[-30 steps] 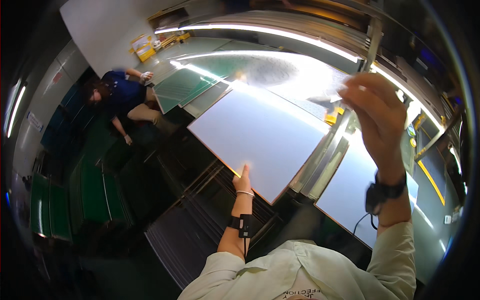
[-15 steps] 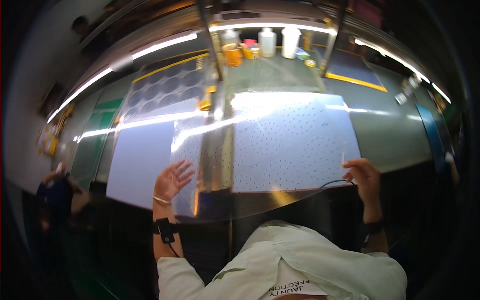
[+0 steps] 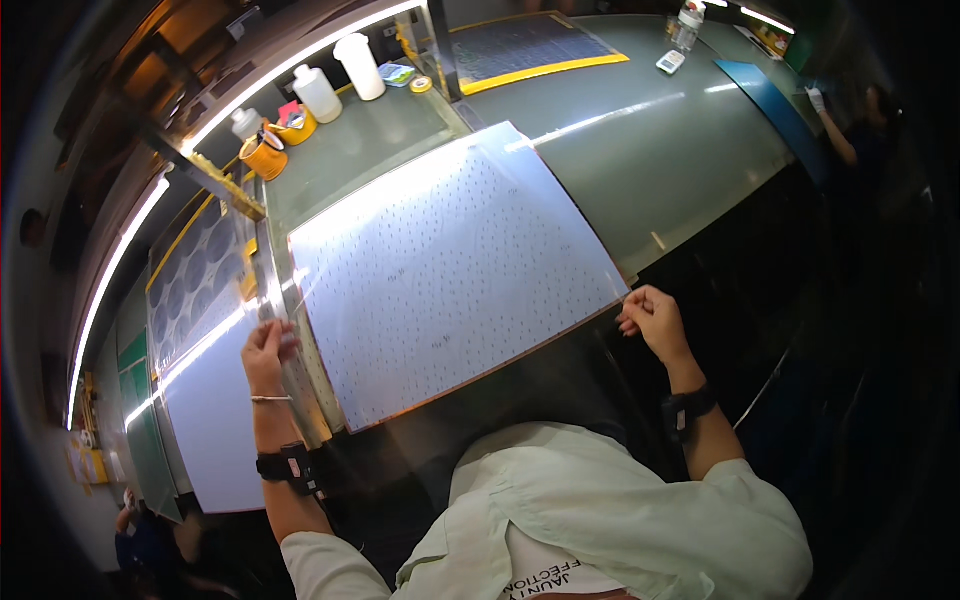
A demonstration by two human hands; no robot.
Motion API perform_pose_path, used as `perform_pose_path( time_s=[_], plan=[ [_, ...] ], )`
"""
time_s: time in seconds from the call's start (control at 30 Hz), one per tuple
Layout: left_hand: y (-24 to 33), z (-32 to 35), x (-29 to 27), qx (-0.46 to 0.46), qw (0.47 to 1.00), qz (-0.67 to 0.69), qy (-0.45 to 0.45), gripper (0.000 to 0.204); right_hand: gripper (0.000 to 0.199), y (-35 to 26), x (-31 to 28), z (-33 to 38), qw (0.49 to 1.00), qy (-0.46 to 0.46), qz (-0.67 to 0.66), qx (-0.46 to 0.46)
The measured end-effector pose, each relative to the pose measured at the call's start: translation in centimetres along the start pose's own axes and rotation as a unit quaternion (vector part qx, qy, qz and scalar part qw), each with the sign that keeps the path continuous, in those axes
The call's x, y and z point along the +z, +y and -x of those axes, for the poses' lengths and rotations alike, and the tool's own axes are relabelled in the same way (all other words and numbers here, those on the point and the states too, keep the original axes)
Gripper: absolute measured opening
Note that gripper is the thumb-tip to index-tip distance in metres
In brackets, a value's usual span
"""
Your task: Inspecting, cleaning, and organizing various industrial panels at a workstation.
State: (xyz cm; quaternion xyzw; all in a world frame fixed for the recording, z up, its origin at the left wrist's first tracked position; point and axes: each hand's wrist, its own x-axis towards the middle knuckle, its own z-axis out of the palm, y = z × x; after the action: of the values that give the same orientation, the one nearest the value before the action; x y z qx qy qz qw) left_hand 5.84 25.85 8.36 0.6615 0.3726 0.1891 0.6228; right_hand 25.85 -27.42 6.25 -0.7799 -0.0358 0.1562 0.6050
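A white rectangular panel [image 3: 450, 290] with a brownish edge lies tilted on the bench before me, covered with rows of small dark marks. A clear sheet seems to lie over it, though its outline is hard to follow against the glare. At the panel's near right corner, my right hand [image 3: 652, 318] pinches what looks like the clear sheet's edge. My left hand [image 3: 268, 350] is over the metal strip [image 3: 285, 340] left of the panel, its fingers drawn together and partly blurred; what they hold, if anything, I cannot make out.
A plain white panel [image 3: 215, 430] lies at left, near a sheet with large grey circles [image 3: 200, 280]. White bottles [image 3: 318, 95] and an orange container [image 3: 263, 158] stand at the back. A metal post [image 3: 440, 50] rises beyond the panel. People work at both sides.
The view has turned, so the bench now appears tilted. My left hand has gone from spread fingers to drawn-together ones. The clear sheet's drooping near edge no longer shows plainly.
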Motion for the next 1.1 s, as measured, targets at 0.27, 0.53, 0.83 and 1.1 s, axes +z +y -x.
perform_pose_path(
  time_s=[0.27,0.53,0.83,1.1],
  plan=[
    [7.7,-1.8,4.9,0.176,0.983,-0.056,0.007,0.016,0.010,1.7,-1.1,-2.7,0.975,0.090,0.166,-0.114],
    [7.1,-1.9,4.7,0.162,0.986,-0.037,0.016,0.017,0.007,1.6,-0.6,-2.2,0.996,0.055,0.063,-0.043],
    [6.5,-4.2,5.7,0.169,0.986,-0.005,-0.010,0.017,0.010,2.3,-1.1,-2.5,0.997,0.046,0.040,-0.038],
    [4.2,-8.3,1.5,0.032,0.975,0.142,-0.167,0.029,0.010,1.8,-0.4,-3.6,0.994,0.047,0.055,-0.076]
  ],
)
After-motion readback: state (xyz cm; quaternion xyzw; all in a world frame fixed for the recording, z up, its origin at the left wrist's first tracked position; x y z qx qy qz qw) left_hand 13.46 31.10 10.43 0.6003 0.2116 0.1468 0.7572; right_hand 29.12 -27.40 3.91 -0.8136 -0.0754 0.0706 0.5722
